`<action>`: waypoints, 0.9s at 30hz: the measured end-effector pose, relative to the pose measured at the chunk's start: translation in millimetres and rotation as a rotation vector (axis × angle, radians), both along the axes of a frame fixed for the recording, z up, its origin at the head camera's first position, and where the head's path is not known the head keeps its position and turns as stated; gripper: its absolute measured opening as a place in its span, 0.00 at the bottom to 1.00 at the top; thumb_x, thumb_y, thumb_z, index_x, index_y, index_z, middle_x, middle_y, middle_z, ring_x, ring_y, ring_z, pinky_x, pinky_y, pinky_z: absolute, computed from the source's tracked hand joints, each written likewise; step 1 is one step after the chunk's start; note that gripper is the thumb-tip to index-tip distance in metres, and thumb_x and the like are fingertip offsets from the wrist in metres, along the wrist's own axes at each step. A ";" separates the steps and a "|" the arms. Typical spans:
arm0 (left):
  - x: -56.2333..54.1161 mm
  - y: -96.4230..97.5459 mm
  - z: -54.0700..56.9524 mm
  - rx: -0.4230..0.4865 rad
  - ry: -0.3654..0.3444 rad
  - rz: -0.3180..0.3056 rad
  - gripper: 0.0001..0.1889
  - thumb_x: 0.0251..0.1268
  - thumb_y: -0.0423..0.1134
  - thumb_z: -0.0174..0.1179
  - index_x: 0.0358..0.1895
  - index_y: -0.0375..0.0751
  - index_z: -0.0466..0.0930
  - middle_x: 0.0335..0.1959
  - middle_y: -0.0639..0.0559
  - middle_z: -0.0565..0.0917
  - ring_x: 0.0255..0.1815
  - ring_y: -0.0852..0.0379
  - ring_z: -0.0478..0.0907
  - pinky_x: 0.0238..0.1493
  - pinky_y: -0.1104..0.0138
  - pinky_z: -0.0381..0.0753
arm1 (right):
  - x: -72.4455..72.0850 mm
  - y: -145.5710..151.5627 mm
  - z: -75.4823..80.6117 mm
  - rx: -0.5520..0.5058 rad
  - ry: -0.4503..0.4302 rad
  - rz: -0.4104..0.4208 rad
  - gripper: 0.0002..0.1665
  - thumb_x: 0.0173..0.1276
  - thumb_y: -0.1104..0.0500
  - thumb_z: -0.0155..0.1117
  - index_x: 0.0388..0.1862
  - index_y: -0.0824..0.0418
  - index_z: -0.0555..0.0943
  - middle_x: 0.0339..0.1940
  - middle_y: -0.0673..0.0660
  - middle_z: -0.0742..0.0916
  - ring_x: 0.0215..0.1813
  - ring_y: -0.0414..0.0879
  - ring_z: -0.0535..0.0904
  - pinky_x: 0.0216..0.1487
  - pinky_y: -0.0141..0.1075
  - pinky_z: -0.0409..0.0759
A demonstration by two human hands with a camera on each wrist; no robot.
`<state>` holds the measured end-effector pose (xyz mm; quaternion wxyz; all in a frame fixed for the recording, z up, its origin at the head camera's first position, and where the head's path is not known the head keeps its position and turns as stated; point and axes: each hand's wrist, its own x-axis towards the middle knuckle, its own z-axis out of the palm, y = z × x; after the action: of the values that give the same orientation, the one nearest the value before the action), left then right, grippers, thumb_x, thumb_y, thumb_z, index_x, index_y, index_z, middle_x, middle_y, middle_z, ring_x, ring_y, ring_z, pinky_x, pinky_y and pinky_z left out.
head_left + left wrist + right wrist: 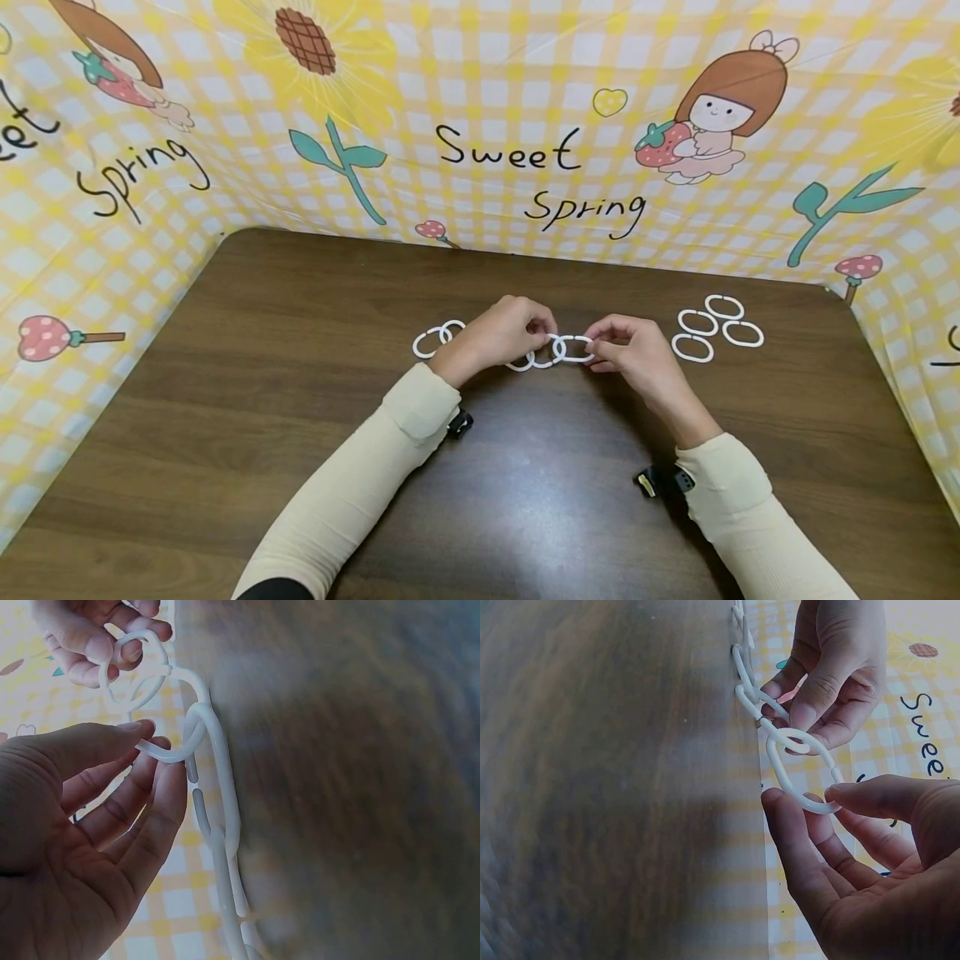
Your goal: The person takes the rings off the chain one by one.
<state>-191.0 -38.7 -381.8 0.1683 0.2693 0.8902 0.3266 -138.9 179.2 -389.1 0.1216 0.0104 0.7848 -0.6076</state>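
A chain of white plastic oval links point(415, 343) crosses the table, its middle hidden under my left hand point(510, 332) and wrist. Thumb and fingertips of that hand pinch a link point(171, 756) near the chain's right end. My right hand point(636, 348) pinches the outer edge of the end link point(820, 808) between thumb and fingers. This end link hooks through its neighbour and is tilted up in the right wrist view. Further links point(227, 780) hang linked one through another beside the left fingers. Small gaps show in some of the links.
Several loose white links point(742, 345) lie in a cluster on the brown wooden table point(262, 400), right of my right hand. A yellow checked cloth point(480, 100) with cartoon prints stands around the table's back and sides.
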 end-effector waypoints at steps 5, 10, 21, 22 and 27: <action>0.1 0.3 1.0 -0.002 0.000 0.006 0.08 0.73 0.31 0.61 0.44 0.43 0.90 0.33 0.52 0.86 0.31 0.61 0.76 0.32 0.74 0.72 | -0.1 0.0 0.3 0.012 0.008 0.002 0.12 0.70 0.73 0.64 0.49 0.81 0.80 0.34 0.56 0.87 0.32 0.41 0.85 0.39 0.34 0.89; 0.2 -0.3 0.4 0.025 0.003 -0.008 0.10 0.75 0.30 0.61 0.49 0.44 0.90 0.37 0.49 0.89 0.35 0.60 0.78 0.35 0.74 0.74 | -0.9 0.0 0.2 0.012 0.016 0.007 0.12 0.70 0.73 0.63 0.48 0.81 0.80 0.36 0.59 0.88 0.33 0.40 0.85 0.38 0.33 0.88; -0.4 0.3 -1.0 0.030 0.012 -0.003 0.10 0.76 0.32 0.60 0.50 0.43 0.91 0.40 0.50 0.91 0.36 0.61 0.79 0.37 0.73 0.75 | -2.2 -0.5 -1.1 -0.005 0.045 0.016 0.12 0.68 0.74 0.62 0.48 0.82 0.81 0.33 0.57 0.88 0.34 0.38 0.85 0.39 0.33 0.88; -0.4 0.3 -1.2 0.033 0.013 -0.002 0.10 0.76 0.31 0.60 0.51 0.43 0.90 0.41 0.50 0.91 0.36 0.61 0.79 0.37 0.73 0.75 | -2.4 -0.7 -1.4 -0.004 0.050 0.017 0.12 0.68 0.74 0.62 0.47 0.82 0.81 0.33 0.57 0.88 0.34 0.38 0.85 0.39 0.33 0.88; -0.7 0.2 -1.6 0.050 0.013 0.001 0.12 0.76 0.31 0.59 0.53 0.45 0.90 0.43 0.52 0.91 0.37 0.61 0.79 0.37 0.73 0.75 | -3.5 -1.5 -2.3 0.011 0.066 0.027 0.11 0.67 0.74 0.62 0.46 0.81 0.82 0.32 0.57 0.89 0.33 0.37 0.85 0.38 0.34 0.89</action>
<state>-191.6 -38.5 -383.4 0.1554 0.2750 0.8831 0.3470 -142.4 177.6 -391.4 0.1036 -0.0197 0.7919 -0.6015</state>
